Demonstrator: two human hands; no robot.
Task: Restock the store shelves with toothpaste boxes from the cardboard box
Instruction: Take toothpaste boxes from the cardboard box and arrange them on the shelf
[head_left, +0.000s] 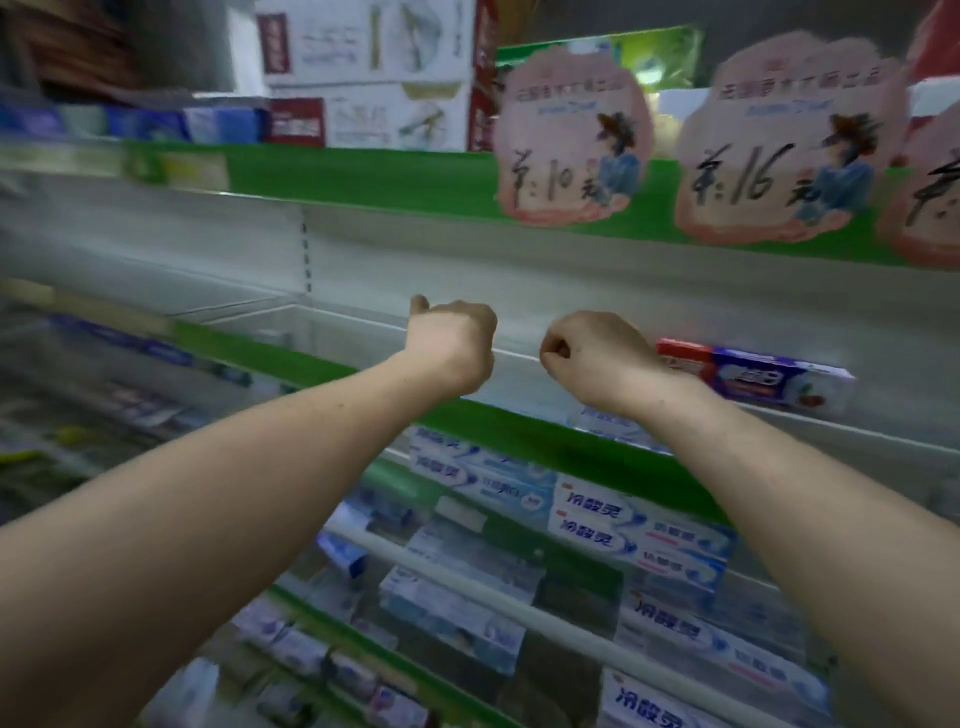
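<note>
A red, white and purple toothpaste box (753, 371) lies lengthwise on the mostly bare middle shelf (363, 332), just right of my right wrist. My right hand (592, 358) is curled into a fist at the shelf's clear front rail (517, 355), and I see nothing in it. My left hand (449, 343) is also curled, thumb up, at the same rail a little to the left, and I see nothing in it either. The two hands are a short gap apart. The cardboard box is out of view.
Pink price signs (571, 140) hang from the green edge of the upper shelf (363, 174), which carries white and red boxes (363, 73). Below my arms, lower shelves hold rows of blue and white toothpaste boxes (639, 530). The frame is motion-blurred.
</note>
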